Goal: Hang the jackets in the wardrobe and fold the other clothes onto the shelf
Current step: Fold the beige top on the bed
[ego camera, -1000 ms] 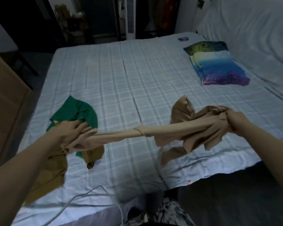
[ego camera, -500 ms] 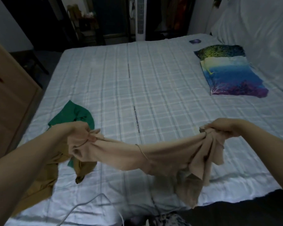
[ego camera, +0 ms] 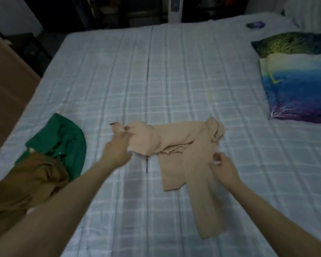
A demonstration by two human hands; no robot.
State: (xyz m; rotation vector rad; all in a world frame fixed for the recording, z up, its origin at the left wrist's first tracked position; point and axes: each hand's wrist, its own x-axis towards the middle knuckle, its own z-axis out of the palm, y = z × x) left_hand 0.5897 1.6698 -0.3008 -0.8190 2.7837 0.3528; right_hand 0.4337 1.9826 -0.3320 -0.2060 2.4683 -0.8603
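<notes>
Folding barely begun: beige garment [ego camera: 182, 145] bunched on bed [ego camera: 174, 71], left hand [ego camera: 117, 151] and right hand [ego camera: 223, 168] pinching it, green garment [ego camera: 63, 140] and brown garment [ego camera: 26, 180] left untouched.

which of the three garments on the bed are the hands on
The beige garment, mid-bed. The left hand and right hand both touch it; the green garment and brown garment lie untouched in a heap at the left.

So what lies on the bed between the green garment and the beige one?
In the head view, only the left hand and its forearm cross that stretch; otherwise bare checked sheet separates the green garment from the beige garment.
</notes>
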